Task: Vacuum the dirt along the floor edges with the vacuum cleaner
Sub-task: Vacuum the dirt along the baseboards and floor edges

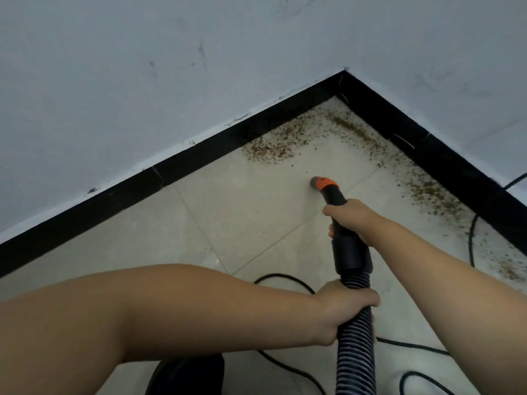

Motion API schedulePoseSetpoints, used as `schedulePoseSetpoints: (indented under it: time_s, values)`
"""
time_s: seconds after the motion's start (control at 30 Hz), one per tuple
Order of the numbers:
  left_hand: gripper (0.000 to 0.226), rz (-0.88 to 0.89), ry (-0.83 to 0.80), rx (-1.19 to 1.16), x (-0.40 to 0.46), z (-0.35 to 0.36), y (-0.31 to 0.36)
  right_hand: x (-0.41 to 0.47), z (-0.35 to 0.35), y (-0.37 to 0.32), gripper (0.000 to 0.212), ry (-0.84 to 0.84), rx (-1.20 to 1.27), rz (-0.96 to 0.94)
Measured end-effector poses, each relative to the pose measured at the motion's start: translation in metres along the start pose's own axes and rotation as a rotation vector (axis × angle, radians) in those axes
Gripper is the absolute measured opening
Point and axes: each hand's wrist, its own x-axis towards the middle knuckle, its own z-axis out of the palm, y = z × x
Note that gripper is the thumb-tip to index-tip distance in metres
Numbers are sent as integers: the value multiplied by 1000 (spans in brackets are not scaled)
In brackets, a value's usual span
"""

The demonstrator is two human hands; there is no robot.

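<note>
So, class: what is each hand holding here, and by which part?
Both hold the vacuum cleaner's suction line. The right hand grips the black rigid tube behind the orange-collared nozzle; the left hand grips the ribbed hose just below the black cuff.

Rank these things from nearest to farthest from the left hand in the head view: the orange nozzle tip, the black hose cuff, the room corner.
1. Black hose cuff: just above the left hand, which grips the ribbed hose.
2. Orange nozzle tip: farther up, beyond the right hand.
3. Room corner: farthest, behind the scattered dirt.
</note>
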Motion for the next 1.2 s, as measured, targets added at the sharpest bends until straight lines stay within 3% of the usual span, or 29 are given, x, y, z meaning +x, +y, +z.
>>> schedulePoseSetpoints:
  time_s: [0.2, 0.5, 0.9, 1.2]
  values:
    - [13, 46, 27, 4, 22, -16, 14, 22, 1, -11, 31, 64, 89, -17]
    - [15, 41, 41, -192, 12, -36, 10, 21, 39, -37, 26, -90, 17, -41]
    - [14, 58, 28, -95, 44, -37, 53, 55, 0, -52, 29, 63, 82, -13]
    - [13, 80, 47, -137, 67, -32, 77, 81, -16, -65, 30, 61, 70, -47]
